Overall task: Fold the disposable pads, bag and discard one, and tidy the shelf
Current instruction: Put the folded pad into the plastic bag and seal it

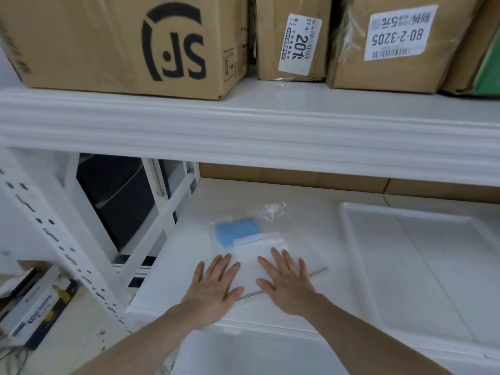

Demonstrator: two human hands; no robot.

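Note:
A clear zip bag (253, 249) lies flat on the white lower shelf (311, 209). A folded blue pad (237, 230) shows inside its far end. The bag's dark zip strip runs diagonally along the near end, under my hands. My left hand (215, 286) rests flat on the bag's near left part, fingers straight and spread. Beside it, my right hand (286, 280) presses flat on the bag's near right part, fingers straight.
A white shallow tray (351, 226) sits on the shelf to the right of the bag. Cardboard boxes (121, 41) fill the upper shelf above. A slotted white upright (51, 223) stands at the left, with a dark cabinet (119, 196) behind it.

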